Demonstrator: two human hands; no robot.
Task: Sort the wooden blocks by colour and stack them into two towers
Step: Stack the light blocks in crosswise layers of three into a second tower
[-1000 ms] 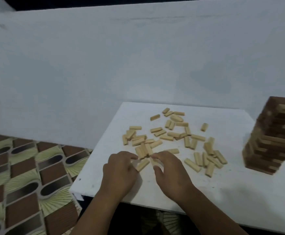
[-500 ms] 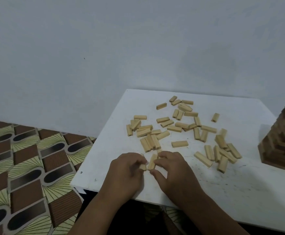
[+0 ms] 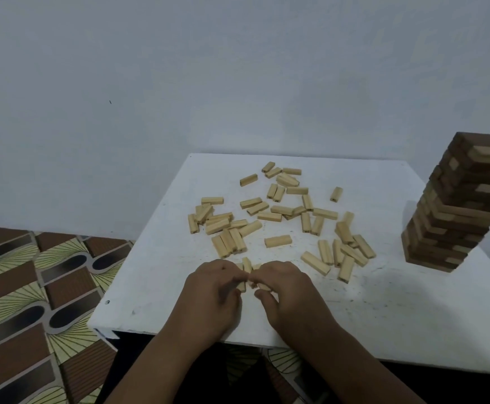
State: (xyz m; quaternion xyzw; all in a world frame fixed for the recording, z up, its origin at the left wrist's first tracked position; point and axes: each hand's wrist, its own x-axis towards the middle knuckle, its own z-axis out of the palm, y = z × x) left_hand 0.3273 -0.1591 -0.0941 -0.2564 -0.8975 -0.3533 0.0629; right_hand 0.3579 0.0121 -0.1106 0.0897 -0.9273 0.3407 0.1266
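You are holding your left hand [image 3: 213,298] and right hand [image 3: 286,293] close together near the front edge of the white table [image 3: 412,313], fingertips nearly meeting. Between them you are gathering a small cluster of pale blocks [image 3: 247,265] lying side by side; your hands are covering their near ends, so only the far ends are showing above your knuckles. Your left fingers are curling in against the left side of the cluster, and a block end is peeking out beside your left thumb. Your right fingers are curling over its right side, with the thumb tucked below, pinching the blocks. How many blocks you are holding, you cannot tell from this view.

The scattered pale blocks [image 3: 278,211] are lying flat across the middle of the table beyond your fingers, most apart from your hands. A tight group of three [image 3: 228,244] is lying just beyond your left knuckles, and a lone block [image 3: 278,241] is lying flat just beyond your right ones. More are fanning out to the right of your right hand.

The tall tower [image 3: 456,202], mixing dark and pale blocks, is standing upright at the right edge of the table, well apart from both hands. A patterned floor [image 3: 34,301] is showing left of the table.
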